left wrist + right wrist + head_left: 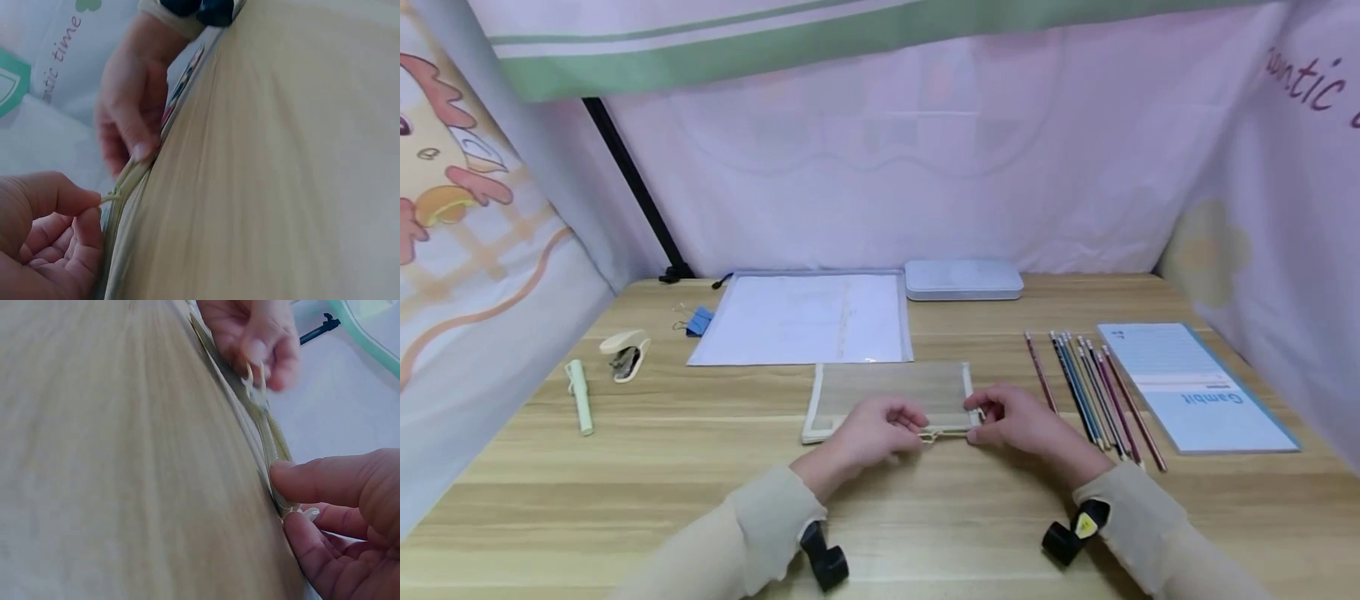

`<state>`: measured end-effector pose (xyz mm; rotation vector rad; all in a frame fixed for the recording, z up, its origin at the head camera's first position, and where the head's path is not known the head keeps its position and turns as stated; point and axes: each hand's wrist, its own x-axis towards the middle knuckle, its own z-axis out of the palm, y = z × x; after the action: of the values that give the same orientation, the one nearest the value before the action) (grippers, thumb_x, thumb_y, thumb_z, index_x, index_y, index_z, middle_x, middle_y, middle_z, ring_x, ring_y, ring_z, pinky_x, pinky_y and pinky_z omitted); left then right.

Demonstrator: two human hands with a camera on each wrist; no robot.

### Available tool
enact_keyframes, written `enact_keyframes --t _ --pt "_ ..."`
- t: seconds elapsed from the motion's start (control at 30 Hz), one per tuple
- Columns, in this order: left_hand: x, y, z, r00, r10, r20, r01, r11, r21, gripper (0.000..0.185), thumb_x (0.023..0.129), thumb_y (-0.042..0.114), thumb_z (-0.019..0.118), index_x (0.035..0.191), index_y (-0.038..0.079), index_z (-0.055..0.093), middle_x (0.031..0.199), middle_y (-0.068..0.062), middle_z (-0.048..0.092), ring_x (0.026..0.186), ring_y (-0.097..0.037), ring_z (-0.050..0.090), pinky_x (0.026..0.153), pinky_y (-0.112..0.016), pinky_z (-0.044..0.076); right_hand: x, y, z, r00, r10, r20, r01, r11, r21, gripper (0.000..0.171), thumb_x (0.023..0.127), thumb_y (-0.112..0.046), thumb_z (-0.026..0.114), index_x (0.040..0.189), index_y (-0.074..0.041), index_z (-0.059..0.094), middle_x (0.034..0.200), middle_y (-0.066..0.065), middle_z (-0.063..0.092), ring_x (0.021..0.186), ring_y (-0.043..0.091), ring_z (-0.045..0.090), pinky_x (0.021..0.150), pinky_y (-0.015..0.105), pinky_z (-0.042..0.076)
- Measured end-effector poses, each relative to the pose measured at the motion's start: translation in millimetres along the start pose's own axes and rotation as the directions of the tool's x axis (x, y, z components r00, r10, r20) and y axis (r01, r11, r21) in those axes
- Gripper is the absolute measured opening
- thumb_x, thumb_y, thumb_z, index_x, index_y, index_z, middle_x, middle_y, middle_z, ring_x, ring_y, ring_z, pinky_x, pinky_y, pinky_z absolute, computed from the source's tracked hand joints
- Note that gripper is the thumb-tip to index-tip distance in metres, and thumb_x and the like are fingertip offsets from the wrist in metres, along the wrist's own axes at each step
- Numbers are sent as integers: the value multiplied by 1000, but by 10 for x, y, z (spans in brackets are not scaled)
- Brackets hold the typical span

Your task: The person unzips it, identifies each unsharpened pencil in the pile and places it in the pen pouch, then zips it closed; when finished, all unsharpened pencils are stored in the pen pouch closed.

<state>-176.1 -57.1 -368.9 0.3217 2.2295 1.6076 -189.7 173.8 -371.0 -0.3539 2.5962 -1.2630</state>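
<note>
A beige mesh zipper pouch (pixel 891 392) lies flat on the wooden desk (pixel 700 500) in front of me. My left hand (pixel 868 433) pinches the pouch's zipper pull (pixel 929 435) at its near edge; the pull (pixel 255 387) also shows between thumb and finger in the right wrist view. My right hand (pixel 1018 421) pinches the pouch's right near corner (pixel 284 503), thumb on top. In the left wrist view the left hand (pixel 50 231) grips the pull (pixel 111 197) and the right hand (pixel 128 119) holds the zipper edge further along.
Behind the pouch lie a clear document folder (pixel 808 318) and a grey pencil case (pixel 963 279). Several pencils (pixel 1093 396) and a blue notebook (pixel 1195 387) lie to the right. A stapler (pixel 623 353), green pen (pixel 579 397) and blue binder clip (pixel 698 321) lie left. Fabric walls surround the desk.
</note>
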Motion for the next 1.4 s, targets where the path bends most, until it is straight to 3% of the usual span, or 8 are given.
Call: enact_keyframes --t 0.47,0.63,0.77,0.87,1.0,1.1,1.27,1.4 --pt "-564 -302 -1103 978 -126 -167 140 987 76 28 71 1 72 98 -3 63 83 -7 64 74 -16 59 69 -27 52 11 -65 -32 999 29 28 -27 999 -39 39 71 -8 75 107 0 61 84 8 52 77 19 47 62 27 42" --pt "-685 -377 -1322 982 -125 -143 139 987 86 28 72 2 71 98 -4 63 82 -6 63 74 -16 58 67 -27 52 4 -72 -58 999 30 40 -28 998 -57 38 72 -9 74 107 -1 62 88 8 53 80 20 47 65 29 43" --pt "-690 -404 -1358 992 -127 -22 128 987 94 27 73 3 71 97 -5 63 82 -6 62 74 -15 57 66 -26 51 23 -71 -58 999 16 46 -13 997 -71 38 72 -8 74 107 -2 62 88 8 53 79 20 47 65 28 43" --pt "-677 -384 -1360 991 -129 14 126 982 138 31 73 5 71 102 -2 63 87 -6 61 78 -15 55 68 -25 50 43 -67 -42 999 3 53 1 998 -67 39 70 -7 75 107 -1 62 86 8 53 77 19 47 62 28 43" --pt "-564 -258 -1292 1000 -28 -4 28 968 249 45 74 13 73 116 4 59 101 -9 60 90 -18 55 78 -28 49 54 -51 -43 998 7 58 -4 999 -51 40 69 -8 76 107 -1 63 86 8 53 77 19 47 61 27 43" --pt "-396 -120 -1162 996 75 53 -87 950 298 51 77 18 73 123 8 55 112 -11 59 97 -21 56 85 -32 49 49 -34 -54 998 7 57 -4 999 -50 40 69 -8 76 107 -1 63 86 8 53 76 19 47 61 27 43" --pt "-45 56 -880 957 112 269 -197 927 318 56 78 17 73 129 12 51 119 -10 55 104 -23 55 91 -33 48 45 -9 -63 998 -25 57 28 998 -48 42 69 -9 76 108 0 62 85 8 53 76 18 47 61 26 43" --pt "160 125 -708 913 50 405 -239 869 434 65 74 18 77 132 21 48 114 -7 53 98 -19 54 86 -31 48 58 -7 -38 998 -26 51 28 999 -44 42 68 -9 77 107 -2 63 84 7 54 76 18 47 63 27 43"
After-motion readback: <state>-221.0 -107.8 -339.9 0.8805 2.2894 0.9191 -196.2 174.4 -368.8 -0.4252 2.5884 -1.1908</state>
